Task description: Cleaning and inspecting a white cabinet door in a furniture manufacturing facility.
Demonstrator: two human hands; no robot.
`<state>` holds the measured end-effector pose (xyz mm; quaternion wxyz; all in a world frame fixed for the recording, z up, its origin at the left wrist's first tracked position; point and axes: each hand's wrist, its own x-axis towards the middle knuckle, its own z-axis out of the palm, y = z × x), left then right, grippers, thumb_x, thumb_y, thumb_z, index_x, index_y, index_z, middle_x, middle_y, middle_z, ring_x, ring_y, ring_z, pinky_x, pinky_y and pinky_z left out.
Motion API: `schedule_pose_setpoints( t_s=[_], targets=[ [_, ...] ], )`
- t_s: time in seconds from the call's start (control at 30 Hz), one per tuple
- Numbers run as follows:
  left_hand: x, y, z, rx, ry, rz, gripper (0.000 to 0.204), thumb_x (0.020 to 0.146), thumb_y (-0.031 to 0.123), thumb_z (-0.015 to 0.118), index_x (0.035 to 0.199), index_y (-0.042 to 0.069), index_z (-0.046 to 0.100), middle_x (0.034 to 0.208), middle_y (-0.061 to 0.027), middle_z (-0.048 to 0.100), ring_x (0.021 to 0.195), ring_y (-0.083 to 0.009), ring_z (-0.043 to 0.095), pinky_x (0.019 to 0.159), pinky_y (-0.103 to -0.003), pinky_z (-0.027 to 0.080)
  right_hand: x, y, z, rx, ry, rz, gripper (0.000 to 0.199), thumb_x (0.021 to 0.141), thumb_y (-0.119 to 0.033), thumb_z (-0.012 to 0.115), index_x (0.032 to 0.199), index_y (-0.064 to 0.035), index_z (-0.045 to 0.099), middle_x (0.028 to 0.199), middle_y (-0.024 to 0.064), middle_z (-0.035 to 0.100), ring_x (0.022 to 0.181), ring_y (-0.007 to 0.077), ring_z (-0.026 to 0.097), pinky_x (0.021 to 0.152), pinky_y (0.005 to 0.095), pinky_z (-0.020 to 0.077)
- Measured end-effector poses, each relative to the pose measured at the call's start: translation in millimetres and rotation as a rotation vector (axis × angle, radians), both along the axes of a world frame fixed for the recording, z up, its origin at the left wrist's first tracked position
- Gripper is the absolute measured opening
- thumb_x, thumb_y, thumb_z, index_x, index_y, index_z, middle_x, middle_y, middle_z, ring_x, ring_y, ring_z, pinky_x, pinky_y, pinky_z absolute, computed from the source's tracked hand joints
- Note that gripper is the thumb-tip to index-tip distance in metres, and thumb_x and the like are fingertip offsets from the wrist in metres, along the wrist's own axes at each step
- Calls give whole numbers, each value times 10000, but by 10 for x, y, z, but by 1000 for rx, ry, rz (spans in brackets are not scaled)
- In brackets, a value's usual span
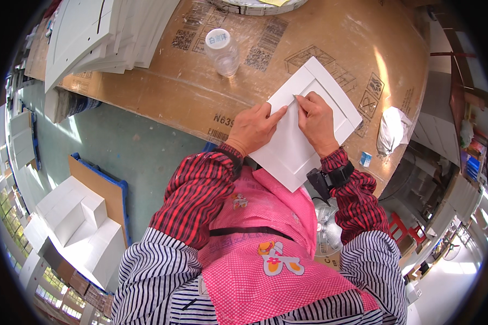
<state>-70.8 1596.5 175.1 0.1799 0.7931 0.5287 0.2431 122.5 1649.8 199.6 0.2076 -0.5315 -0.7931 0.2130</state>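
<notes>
A white cabinet door panel (pixel 288 130) with a recessed middle and raised frame lies tilted, partly on the cardboard-covered table and partly over its near edge, against my apron. My left hand (pixel 255 129) grips the panel's left edge, with its index finger stretched onto the face. My right hand (pixel 315 120) is over the recess, fingers pinched together. From the pinch a small dark pointed tip (pixel 295 97) sticks out at the inner edge of the frame; the rest of that small tool is hidden by my fingers.
A clear jar with white lid (pixel 222 52) stands beyond my left hand. Several white panels (pixel 106 40) are stacked at the far left. A crumpled white cloth (pixel 393 130) and a small blue-white box (pixel 365 158) lie right. White boards (pixel 78 222) rest on the lower left.
</notes>
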Motion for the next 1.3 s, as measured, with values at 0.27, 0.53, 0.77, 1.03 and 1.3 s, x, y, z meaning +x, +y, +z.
schedule_pose_setpoints(
  t_s=[0.27,0.53,0.77,1.03,1.3],
  targets=[
    [1,4,-4,9,9,2,488,835,128,694,1309,238,660,851,-30,537,786,-210,625,639,-361,521,24,-3,-1,-28,12,-59,201,819,3,677,1008,-1,743,813,126,596,773,321,629,674,421,510],
    [4,-2,7,-2,-1,-2,500,828,120,697,1313,237,658,850,-35,534,790,-215,626,644,-367,523,36,36,-17,-18,-2,-91,205,814,5,674,1006,-8,743,818,129,592,780,327,630,676,424,508],
    [5,4,-9,-8,5,-5,509,824,120,698,1319,234,653,862,-35,540,803,-219,629,652,-370,529,30,11,2,-13,-9,-78,204,818,4,668,1007,-8,744,816,127,592,774,325,629,678,423,513],
    [-1,8,12,-10,4,-6,514,824,122,698,1322,240,650,872,-30,544,821,-216,634,649,-367,527,135,236,-29,45,2,-126,198,832,1,661,1013,-6,742,793,129,590,769,326,627,674,419,510],
    [-13,-56,-92,-75,-175,148,134,927,117,606,1055,81,616,834,-106,602,782,-323,642,678,-426,517,-350,-297,-16,-30,18,143,181,821,-20,664,988,-29,732,844,115,590,841,312,628,718,424,529]
  ],
)
